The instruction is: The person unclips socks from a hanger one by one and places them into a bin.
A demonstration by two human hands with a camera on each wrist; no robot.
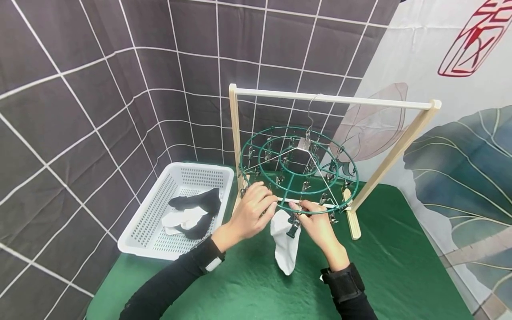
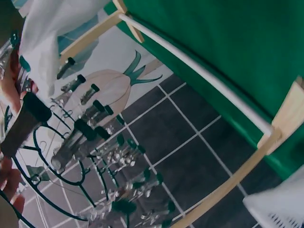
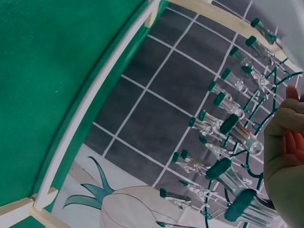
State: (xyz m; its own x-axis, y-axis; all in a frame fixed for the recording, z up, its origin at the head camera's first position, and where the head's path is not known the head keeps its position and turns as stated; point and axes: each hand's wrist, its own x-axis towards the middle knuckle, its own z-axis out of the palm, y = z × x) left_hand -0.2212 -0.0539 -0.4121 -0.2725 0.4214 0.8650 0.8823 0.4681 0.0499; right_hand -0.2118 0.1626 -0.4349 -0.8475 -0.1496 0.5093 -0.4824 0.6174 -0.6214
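Note:
A white sock (image 1: pixel 286 244) hangs below the front rim of a green round clip hanger (image 1: pixel 292 191). My left hand (image 1: pixel 253 211) is at the rim, its fingers curled and its thumb at the sock's upper left edge; it appears to pinch the sock there, though the fingertips are partly hidden. On the sock's other side my right hand (image 1: pixel 318 224) pinches a metal clip with green tips (image 1: pixel 294 229), which overlaps the sock's upper right part. The left wrist view shows the sock (image 2: pixel 45 38) beside several dangling clips (image 2: pixel 78 142); fingers show only at that view's edge.
The hanger's hook sits on the white bar (image 1: pixel 340 98) of a wooden stand (image 1: pixel 394 155). To the left is a white perforated basket (image 1: pixel 138 231) holding black socks (image 1: pixel 200 202) and a white one (image 1: pixel 184 218). A green cloth (image 1: pixel 248 289) covers the table.

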